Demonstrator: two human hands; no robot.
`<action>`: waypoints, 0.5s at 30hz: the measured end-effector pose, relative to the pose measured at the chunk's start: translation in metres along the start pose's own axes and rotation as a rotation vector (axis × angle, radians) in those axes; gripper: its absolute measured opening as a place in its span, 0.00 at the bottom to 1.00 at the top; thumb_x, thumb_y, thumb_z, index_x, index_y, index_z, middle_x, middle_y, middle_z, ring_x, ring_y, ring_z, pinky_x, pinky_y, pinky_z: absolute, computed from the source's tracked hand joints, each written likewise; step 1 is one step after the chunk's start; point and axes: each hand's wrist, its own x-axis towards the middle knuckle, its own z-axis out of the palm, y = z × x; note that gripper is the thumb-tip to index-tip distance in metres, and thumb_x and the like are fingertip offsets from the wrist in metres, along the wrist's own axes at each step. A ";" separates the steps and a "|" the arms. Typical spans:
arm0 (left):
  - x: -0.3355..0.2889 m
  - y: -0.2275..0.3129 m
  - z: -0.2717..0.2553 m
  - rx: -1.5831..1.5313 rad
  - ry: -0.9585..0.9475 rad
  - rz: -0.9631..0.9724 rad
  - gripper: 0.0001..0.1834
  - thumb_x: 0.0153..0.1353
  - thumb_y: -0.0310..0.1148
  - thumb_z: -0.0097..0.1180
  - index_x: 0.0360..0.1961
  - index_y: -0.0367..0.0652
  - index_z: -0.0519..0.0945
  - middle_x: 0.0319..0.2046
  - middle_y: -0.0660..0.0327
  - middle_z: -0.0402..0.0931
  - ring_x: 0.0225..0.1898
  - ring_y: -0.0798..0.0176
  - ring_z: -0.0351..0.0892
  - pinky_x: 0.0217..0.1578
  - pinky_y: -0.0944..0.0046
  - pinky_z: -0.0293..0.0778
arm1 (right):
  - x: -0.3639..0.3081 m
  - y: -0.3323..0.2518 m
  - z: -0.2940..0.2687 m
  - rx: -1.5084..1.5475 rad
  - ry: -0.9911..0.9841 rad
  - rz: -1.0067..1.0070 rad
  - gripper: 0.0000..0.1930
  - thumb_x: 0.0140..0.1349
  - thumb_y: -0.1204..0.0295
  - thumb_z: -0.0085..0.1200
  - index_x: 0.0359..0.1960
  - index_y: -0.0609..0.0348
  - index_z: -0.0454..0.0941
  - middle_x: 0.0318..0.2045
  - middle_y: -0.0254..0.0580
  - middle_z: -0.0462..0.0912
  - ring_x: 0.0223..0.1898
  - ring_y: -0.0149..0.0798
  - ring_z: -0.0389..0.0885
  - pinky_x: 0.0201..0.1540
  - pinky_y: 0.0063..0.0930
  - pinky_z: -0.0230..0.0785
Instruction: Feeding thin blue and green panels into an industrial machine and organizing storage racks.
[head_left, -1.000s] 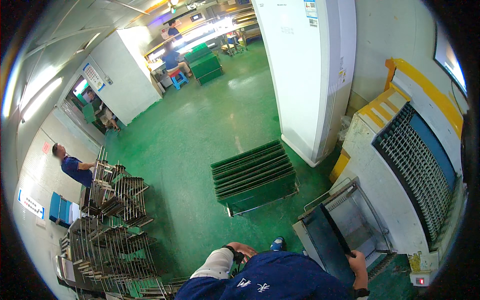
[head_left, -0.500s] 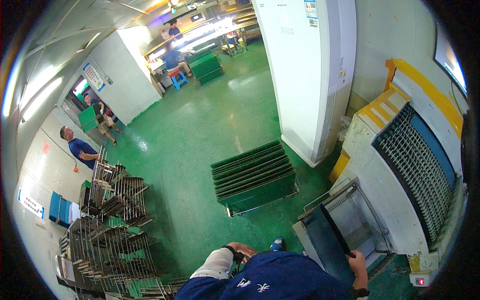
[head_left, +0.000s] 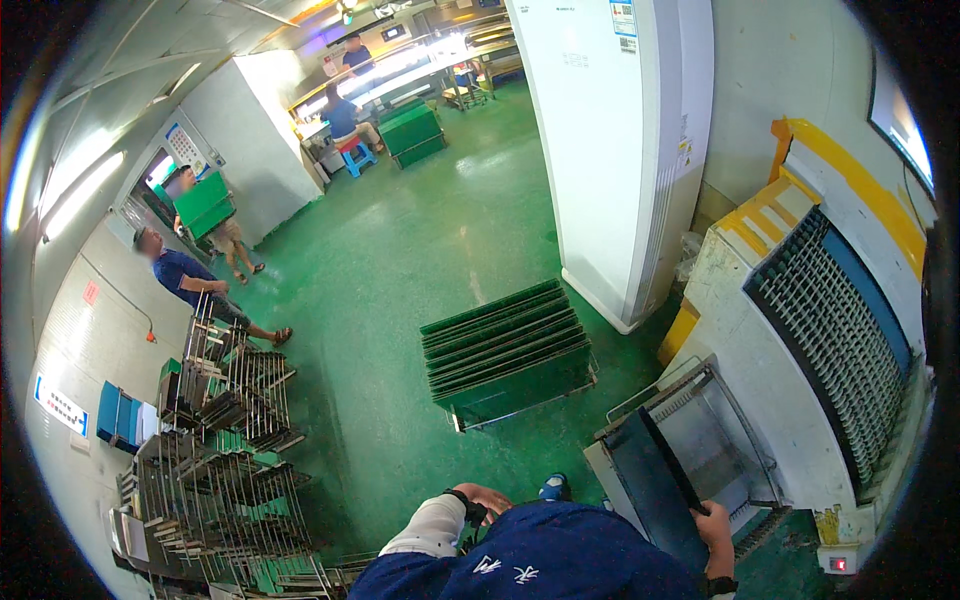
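My right hand (head_left: 714, 530) is closed over the edge of a dark flat panel (head_left: 655, 480), which stands tilted at the open metal end of the machine on the right. My left hand (head_left: 487, 500) rests against the front of my body, below a white sleeve and a black wristband. My dark blue shirt hides most of its fingers, and nothing can be seen in it. In front of me on the floor stands a wire rack (head_left: 525, 400) holding several upright green boards (head_left: 505, 340).
A white machine (head_left: 740, 290) with a roller bed (head_left: 840, 340) lines the right, beside a tall white cabinet (head_left: 610, 160). Stacked metal racks (head_left: 225, 500) fill the left. A person (head_left: 180, 275) stands behind them; another carries a green box (head_left: 205, 205). Two people work at a lit bench (head_left: 400, 65).
The person carrying the green box has come farther into the room from the doorway. The person by the left racks has shifted right, showing legs and an arm. My hands stay in place.
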 end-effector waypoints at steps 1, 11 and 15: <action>0.000 0.000 0.000 0.002 0.002 0.004 0.45 0.49 0.57 0.66 0.66 0.54 0.64 0.59 0.63 0.67 0.52 0.56 0.74 0.43 0.56 0.76 | 0.001 0.004 0.002 -0.010 0.017 -0.024 0.15 0.54 0.68 0.62 0.38 0.68 0.81 0.28 0.48 0.83 0.31 0.41 0.79 0.37 0.35 0.68; -0.008 0.007 0.004 0.032 0.017 0.019 0.45 0.50 0.57 0.65 0.66 0.52 0.63 0.59 0.61 0.67 0.50 0.56 0.75 0.41 0.57 0.77 | 0.002 0.001 -0.001 -0.047 -0.012 0.025 0.19 0.51 0.65 0.65 0.41 0.66 0.81 0.36 0.52 0.84 0.39 0.46 0.82 0.43 0.37 0.71; -0.006 0.007 0.003 0.034 0.000 -0.001 0.44 0.50 0.56 0.65 0.66 0.52 0.64 0.58 0.61 0.68 0.50 0.57 0.76 0.42 0.57 0.77 | 0.004 0.008 0.003 -0.043 0.011 -0.016 0.15 0.54 0.67 0.62 0.39 0.67 0.81 0.30 0.49 0.84 0.33 0.42 0.81 0.38 0.36 0.69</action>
